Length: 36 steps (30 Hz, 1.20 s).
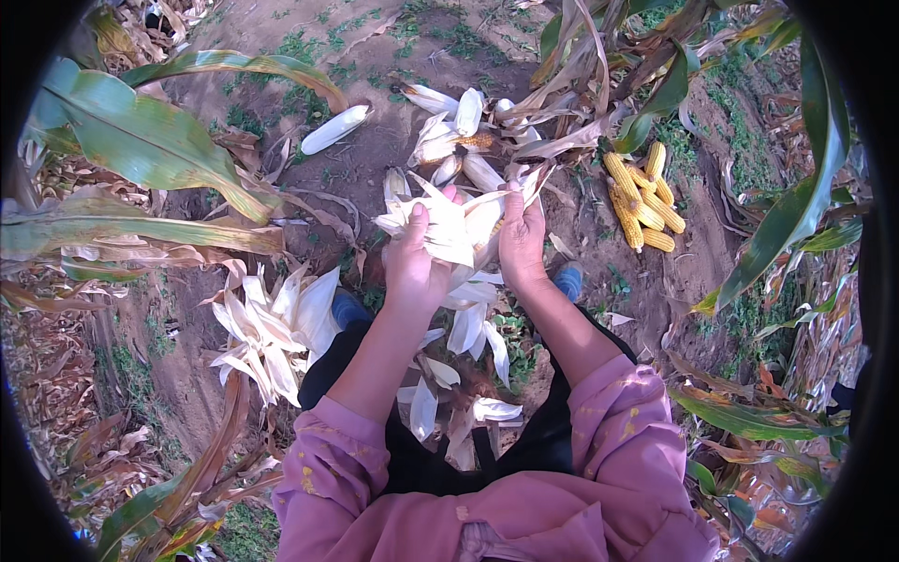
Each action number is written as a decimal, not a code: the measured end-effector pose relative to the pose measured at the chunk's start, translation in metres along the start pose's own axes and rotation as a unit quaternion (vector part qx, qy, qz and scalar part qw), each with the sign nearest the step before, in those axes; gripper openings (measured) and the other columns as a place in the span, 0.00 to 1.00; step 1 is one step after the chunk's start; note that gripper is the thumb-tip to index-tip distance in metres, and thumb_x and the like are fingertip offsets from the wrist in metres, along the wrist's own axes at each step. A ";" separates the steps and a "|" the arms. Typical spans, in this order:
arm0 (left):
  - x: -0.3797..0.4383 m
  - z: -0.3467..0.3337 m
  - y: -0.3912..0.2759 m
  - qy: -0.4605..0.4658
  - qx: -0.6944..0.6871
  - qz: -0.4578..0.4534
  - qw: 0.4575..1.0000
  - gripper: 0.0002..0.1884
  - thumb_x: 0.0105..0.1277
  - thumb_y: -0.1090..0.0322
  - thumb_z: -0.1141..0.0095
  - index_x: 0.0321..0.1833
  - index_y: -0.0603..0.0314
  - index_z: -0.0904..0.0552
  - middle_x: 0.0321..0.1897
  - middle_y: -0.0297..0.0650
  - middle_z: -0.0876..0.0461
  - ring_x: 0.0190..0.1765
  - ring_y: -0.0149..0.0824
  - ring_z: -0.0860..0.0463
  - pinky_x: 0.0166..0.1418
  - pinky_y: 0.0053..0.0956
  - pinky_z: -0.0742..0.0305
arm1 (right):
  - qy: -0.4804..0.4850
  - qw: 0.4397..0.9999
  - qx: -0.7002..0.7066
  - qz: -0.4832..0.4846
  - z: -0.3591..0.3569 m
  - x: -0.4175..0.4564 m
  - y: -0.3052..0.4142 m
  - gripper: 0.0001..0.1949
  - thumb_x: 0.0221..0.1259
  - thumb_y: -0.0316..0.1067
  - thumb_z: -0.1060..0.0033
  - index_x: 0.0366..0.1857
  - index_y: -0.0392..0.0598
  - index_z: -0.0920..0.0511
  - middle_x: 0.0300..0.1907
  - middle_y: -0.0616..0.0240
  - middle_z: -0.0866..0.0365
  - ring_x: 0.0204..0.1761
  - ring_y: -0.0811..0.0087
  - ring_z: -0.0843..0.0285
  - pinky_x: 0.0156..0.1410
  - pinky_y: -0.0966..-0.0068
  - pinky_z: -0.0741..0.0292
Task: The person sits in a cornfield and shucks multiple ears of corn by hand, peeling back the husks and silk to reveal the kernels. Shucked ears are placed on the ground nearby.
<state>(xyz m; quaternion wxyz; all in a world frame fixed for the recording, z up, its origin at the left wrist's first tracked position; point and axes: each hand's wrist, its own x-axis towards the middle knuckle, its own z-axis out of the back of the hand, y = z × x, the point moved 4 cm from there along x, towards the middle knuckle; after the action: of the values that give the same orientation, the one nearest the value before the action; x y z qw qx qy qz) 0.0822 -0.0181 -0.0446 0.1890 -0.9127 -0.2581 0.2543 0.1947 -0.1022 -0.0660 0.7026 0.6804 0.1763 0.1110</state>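
Between my two hands is an ear of corn with its pale husk [446, 228] partly spread open; a little yellow shows near its right side. My left hand [418, 270] grips the husk, thumb on top. My right hand [522, 239] holds the husk at the other side, fingers upward. Beyond them lie several corn ears still in husk [469, 112], one with orange kernels [477, 140] showing. A single husked-over ear [335, 130] lies apart to the left. To the right rests a pile of bare yellow corn cobs [642, 200].
Loose pale husks lie in a heap [274, 327] left of my legs, with more husks [474, 327] between my feet. Green corn leaves [140, 133] reach in from the left, others [793, 218] from the right. Dry stalks [583, 91] lean in at the upper right.
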 end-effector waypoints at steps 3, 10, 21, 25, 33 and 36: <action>0.004 0.005 -0.016 -0.044 -0.018 -0.012 0.999 0.25 0.76 0.58 0.63 0.66 0.74 0.36 0.63 0.48 0.30 0.67 0.41 0.32 0.72 0.39 0.39 | -0.034 0.999 0.016 -0.032 0.012 0.017 -0.002 0.27 0.72 0.51 0.58 0.59 0.35 0.34 0.52 0.53 0.25 0.54 0.66 0.28 0.62 0.74 0.36; 0.013 0.052 -0.072 -0.175 -0.033 -0.066 0.982 0.19 0.76 0.62 0.63 0.62 0.67 0.32 0.57 0.46 0.25 0.60 0.42 0.26 0.67 0.42 0.32 | -0.204 0.930 0.263 -0.154 0.083 0.059 0.006 0.26 0.72 0.53 0.59 0.58 0.38 0.36 0.53 0.55 0.27 0.54 0.62 0.26 0.63 0.64 0.30; -0.005 0.038 0.010 -0.176 0.100 0.035 0.979 0.32 0.69 0.51 0.49 0.67 0.66 0.41 0.65 0.53 0.36 0.69 0.50 0.39 0.72 0.45 0.44 | -0.205 0.967 0.140 0.057 0.088 0.053 0.030 0.30 0.72 0.52 0.58 0.66 0.36 0.43 0.61 0.53 0.34 0.61 0.67 0.37 0.68 0.71 0.42; -0.020 0.017 0.061 -0.066 0.057 0.253 0.964 0.36 0.68 0.48 0.49 0.64 0.73 0.43 0.58 0.60 0.31 0.60 0.53 0.28 0.65 0.49 0.34 | -0.112 0.985 0.049 0.118 0.047 0.017 0.042 0.24 0.73 0.46 0.58 0.60 0.36 0.39 0.56 0.55 0.31 0.57 0.69 0.34 0.65 0.73 0.40; 0.002 -0.001 0.013 -0.018 -0.080 0.095 0.992 0.26 0.65 0.53 0.49 0.60 0.64 0.32 0.55 0.46 0.25 0.59 0.44 0.26 0.67 0.43 0.37 | 0.159 0.952 0.093 0.245 -0.005 -0.049 0.040 0.17 0.68 0.33 0.52 0.57 0.38 0.37 0.59 0.51 0.33 0.60 0.64 0.33 0.67 0.68 0.38; 0.005 0.008 -0.008 -0.054 -0.077 0.045 0.995 0.23 0.63 0.58 0.48 0.58 0.64 0.30 0.50 0.45 0.24 0.54 0.44 0.24 0.63 0.43 0.33 | 0.286 0.936 -0.011 0.204 -0.007 -0.057 0.038 0.31 0.56 0.35 0.33 0.61 0.43 0.40 0.65 0.49 0.37 0.67 0.59 0.38 0.69 0.66 0.39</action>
<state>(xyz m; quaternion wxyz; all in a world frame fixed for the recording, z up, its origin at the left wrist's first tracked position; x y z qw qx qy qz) 0.0788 -0.0075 -0.0492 0.0923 -0.9203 -0.2450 0.2907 0.1432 -0.1160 -0.0225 0.5920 0.6332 0.2260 0.4444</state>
